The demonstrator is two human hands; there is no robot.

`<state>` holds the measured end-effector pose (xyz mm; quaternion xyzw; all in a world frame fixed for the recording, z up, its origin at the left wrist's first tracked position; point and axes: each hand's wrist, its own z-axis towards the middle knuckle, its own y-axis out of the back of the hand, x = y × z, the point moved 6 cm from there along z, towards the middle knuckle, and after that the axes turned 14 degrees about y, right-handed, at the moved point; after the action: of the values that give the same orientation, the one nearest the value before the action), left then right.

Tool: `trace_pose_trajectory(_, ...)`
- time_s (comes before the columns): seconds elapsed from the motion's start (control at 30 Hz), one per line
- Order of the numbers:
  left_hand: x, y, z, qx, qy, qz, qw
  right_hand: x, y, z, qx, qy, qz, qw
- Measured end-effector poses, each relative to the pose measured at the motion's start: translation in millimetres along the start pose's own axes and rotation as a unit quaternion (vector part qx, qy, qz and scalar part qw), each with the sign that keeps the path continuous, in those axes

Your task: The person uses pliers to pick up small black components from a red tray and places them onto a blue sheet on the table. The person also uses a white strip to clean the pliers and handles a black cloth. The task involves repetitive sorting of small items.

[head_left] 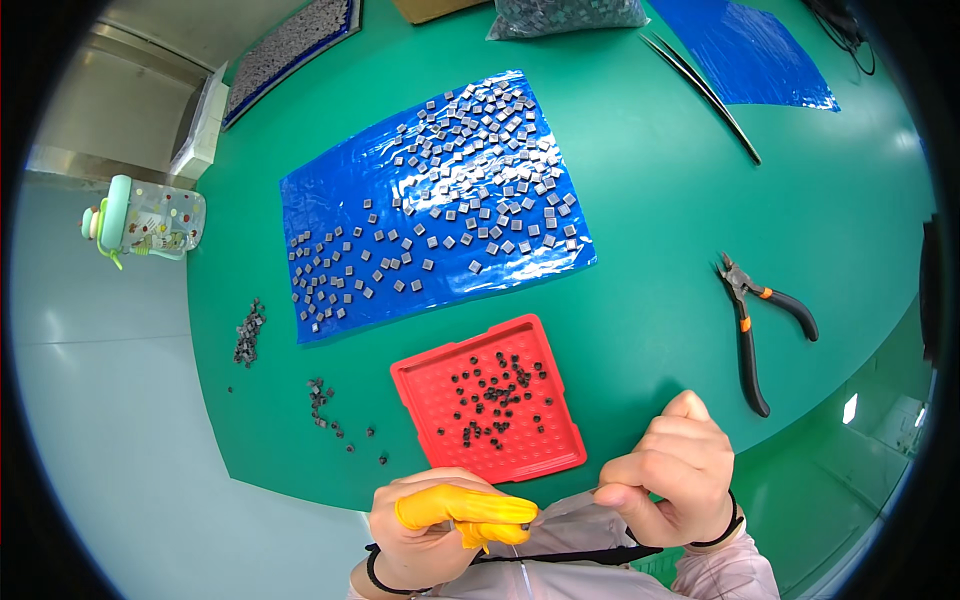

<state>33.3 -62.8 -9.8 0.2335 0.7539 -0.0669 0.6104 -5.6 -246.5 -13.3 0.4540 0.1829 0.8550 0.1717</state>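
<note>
My left hand (440, 525), with yellow finger covers on some of its fingers, is closed at the near edge of the table. A small dark part shows between its covered fingertips, too little of it to tell its exact kind. My right hand (675, 470) is to its right, fingers curled and thumb pressed against the index finger. What that pinch holds, if anything, is hidden. Just beyond my left hand lies a shallow red tray (425, 375) with a dimpled floor. Many small black round parts (500, 395) are scattered in it.
A blue plastic sheet (340, 200) carries many small grey square pieces. Loose dark bits (248, 335) lie at the left. Orange-banded side cutters (745, 320) and tweezers (705, 95) lie on the right. A bag of parts (565, 15) sits at the back, a bottle (150, 215) far left.
</note>
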Motion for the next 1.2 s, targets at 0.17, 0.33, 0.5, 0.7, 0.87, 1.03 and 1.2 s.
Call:
trace_pose_trajectory(0.17, -2, 1, 0, -0.004, 0.01, 0.003, 1.0, 1, 1, 1, 0.005, 0.0, -0.009, 1.0)
trace_pose_trajectory(0.33, -3, 6, -2, -0.019, 0.041, -0.029, 0.999, -2, 5, -3, -0.038, -0.015, 0.008, 0.999)
trace_pose_trajectory(0.5, -1, 2, -2, -0.004, 0.073, -0.099, 0.992, -3, 4, -4, -0.056, -0.03, 0.012, 0.998)
trace_pose_trajectory(0.7, -1, 12, -5, -0.035, 0.072, -0.088, 0.993, 0, 3, 0, -0.056, -0.025, -0.024, 0.998)
trace_pose_trajectory(0.87, -17, 58, -11, -0.146, 0.026, 0.109, 0.983, 4, -4, 1, -0.058, -0.027, -0.12, 0.991)
trace_pose_trajectory(1.03, -52, 116, -10, -0.264, 0.024, 0.381, 0.886, 13, -6, 5, -0.05, -0.056, -0.174, 0.982)
trace_pose_trajectory(1.2, -68, 141, 34, -0.213, -0.038, 0.514, 0.83, 15, -11, 5, -0.06, -0.047, -0.207, 0.975)
